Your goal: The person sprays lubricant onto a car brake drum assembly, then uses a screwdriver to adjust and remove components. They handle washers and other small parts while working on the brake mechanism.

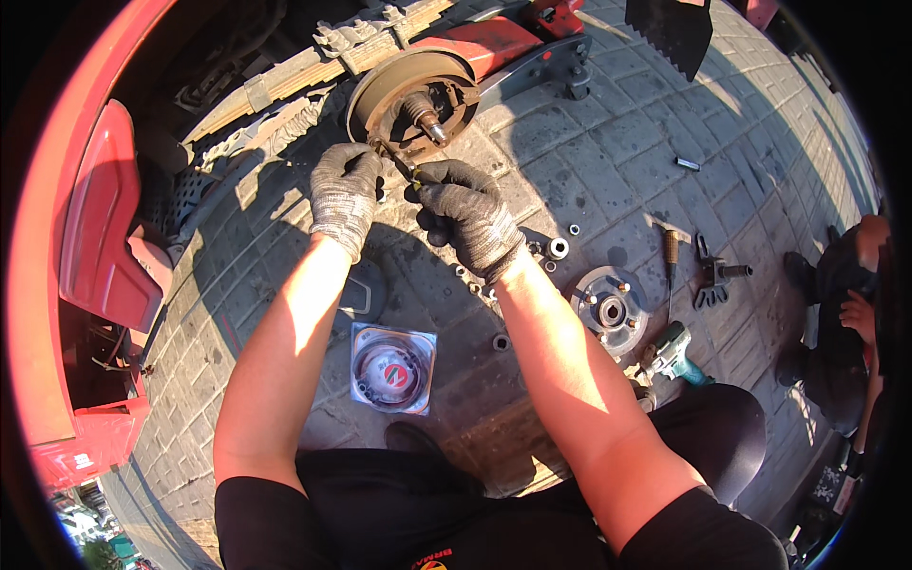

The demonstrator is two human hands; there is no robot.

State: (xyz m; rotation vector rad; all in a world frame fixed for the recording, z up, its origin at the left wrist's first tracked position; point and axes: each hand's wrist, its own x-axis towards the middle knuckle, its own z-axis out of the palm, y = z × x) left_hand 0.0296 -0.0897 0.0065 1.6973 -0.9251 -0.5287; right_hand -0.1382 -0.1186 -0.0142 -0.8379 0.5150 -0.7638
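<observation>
Both my hands wear grey knit gloves and are at the lower edge of a rusty drum brake assembly (370, 89). Its threaded axle spindle (426, 120) points towards me, with a curved brake shoe (467, 114) beside it. My right hand (463, 203) grips a slim tool (405, 167) with a dark and yellow handle, perhaps a screwdriver. The tool's tip reaches the bottom of the brake, where its contact is unclear. Curled fingers of my left hand (345, 189) meet the brake's lower left edge; whether they pinch a part is hidden.
A red floor jack (491, 46) and leaf spring (285, 85) sit behind the brake. On the paving lie a packaged round part (394, 367), several sockets (558, 248), a wheel hub (611, 310), a screwdriver (671, 256), a puller (716, 274) and an impact wrench (673, 356). Another person (841, 320) is at right.
</observation>
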